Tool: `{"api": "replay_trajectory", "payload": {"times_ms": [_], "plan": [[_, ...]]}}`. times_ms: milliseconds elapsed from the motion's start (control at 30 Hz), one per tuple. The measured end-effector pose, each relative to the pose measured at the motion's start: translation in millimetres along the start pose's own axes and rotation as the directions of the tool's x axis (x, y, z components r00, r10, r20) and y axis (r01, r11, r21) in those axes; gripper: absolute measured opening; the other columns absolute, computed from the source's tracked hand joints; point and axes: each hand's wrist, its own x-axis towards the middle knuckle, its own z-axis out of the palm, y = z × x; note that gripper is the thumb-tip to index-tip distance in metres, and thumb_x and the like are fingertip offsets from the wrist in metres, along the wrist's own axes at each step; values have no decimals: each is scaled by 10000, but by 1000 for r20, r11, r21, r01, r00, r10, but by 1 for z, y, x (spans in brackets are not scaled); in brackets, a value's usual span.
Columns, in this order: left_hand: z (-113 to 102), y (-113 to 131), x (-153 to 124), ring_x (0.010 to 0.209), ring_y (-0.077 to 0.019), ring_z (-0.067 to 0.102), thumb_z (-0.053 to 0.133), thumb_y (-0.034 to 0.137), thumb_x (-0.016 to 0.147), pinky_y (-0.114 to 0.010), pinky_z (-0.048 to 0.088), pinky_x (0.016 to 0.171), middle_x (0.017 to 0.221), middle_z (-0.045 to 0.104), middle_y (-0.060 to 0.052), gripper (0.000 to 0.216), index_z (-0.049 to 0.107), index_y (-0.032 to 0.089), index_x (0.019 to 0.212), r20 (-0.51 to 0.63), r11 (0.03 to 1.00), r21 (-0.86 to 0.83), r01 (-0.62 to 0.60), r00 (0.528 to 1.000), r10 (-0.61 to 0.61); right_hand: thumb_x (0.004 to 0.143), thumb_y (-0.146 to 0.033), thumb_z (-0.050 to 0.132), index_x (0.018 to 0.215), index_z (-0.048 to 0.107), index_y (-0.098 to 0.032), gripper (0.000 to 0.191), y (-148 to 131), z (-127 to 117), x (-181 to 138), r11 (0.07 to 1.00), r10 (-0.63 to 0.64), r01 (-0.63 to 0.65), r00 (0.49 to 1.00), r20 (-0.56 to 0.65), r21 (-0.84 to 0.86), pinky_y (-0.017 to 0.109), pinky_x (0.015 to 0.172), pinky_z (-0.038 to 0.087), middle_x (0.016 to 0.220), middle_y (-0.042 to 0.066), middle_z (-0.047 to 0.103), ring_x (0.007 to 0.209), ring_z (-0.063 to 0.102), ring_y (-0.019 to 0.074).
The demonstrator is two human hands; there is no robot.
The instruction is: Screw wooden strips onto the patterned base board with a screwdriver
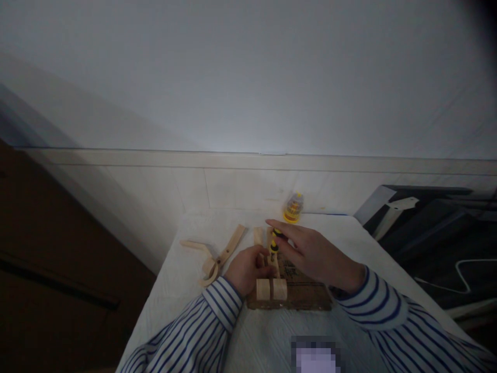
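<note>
A small yellow-and-black screwdriver [275,244] stands roughly upright over a light wooden strip. My right hand [310,254] grips its handle from above between thumb and fingers. From the left, my left hand [248,267] reaches to the strip close to the screwdriver's tip, fingers curled; whether it pinches a screw or only steadies the wood is hidden. Two pale wooden blocks [272,289] sit at the near end of the strips. Beneath them lies a dark brown wooden board [310,298] with black writing on it.
Left of my hands lies a jointed wooden piece [217,259] with a ring and arms. A clear bottle-shaped container with a yellow base [293,208] stands at the back, by the wall. A white cloth [171,290] covers the table. Dark panels [435,238] lean at the right.
</note>
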Motion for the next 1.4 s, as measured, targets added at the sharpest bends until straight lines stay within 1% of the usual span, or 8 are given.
{"api": "replay_trajectory", "payload": {"times_ms": [100,233,467,667,833,1100,1233,1400], "plan": [[1,-2,0,538,-99,411,684,396,658,-211,277,493,590,454,62,378,565,166,933,-1,1000,-18,-5,1000,5,891,-207,378,1249,436,-161,366,1,0,-1,1000,-2,2,1000,22,2,392,842,489,1049,108,637,1001,585,207],[-1,1,-1,544,-99,410,677,397,665,-210,278,496,598,451,60,371,565,170,937,-4,1000,-2,-10,1000,10,897,-215,374,1259,421,-158,370,3,1,-3,1000,-15,15,1000,14,-19,414,848,483,982,107,641,1027,568,223],[-3,5,0,541,-100,401,675,438,654,-211,274,490,596,437,60,406,579,169,943,5,1000,10,13,1000,-13,898,-208,371,1245,423,-174,352,2,0,-5,1000,-11,11,1000,-7,-13,413,855,483,1055,114,628,1016,579,219],[-3,5,-1,548,-100,416,690,423,642,-211,280,498,606,449,60,392,575,171,920,-1,1000,12,17,1000,-17,898,-208,378,1203,446,-154,317,1,-1,-5,999,9,-9,1000,-2,-43,404,833,489,1050,126,630,992,589,222],[-1,2,0,535,-96,405,673,420,662,-208,276,491,586,442,66,382,562,169,928,1,1000,-8,0,1000,0,898,-223,392,1156,463,-152,277,1,-1,-6,999,34,-34,999,8,-40,377,800,489,1029,123,629,943,600,215],[-2,3,0,544,-98,409,666,423,670,-209,280,492,596,449,62,373,563,165,920,12,1000,-16,6,1000,-6,874,-258,454,1055,494,-170,205,4,0,-7,995,90,-91,995,-33,-35,313,679,493,881,73,648,772,624,185],[0,2,1,533,-94,386,674,423,663,-210,267,485,584,429,68,373,570,165,912,8,1000,-21,4,1000,-4,870,-288,460,1018,500,-174,191,5,2,-6,996,73,-76,996,-47,-51,324,676,485,867,74,643,777,617,194],[1,2,0,532,-95,381,679,408,665,-210,259,486,579,422,71,373,570,166,927,1,1000,-23,2,1000,-2,877,-308,451,1019,488,-171,201,5,3,-5,996,74,-75,997,-36,-45,325,670,480,845,72,637,758,611,195]]}}
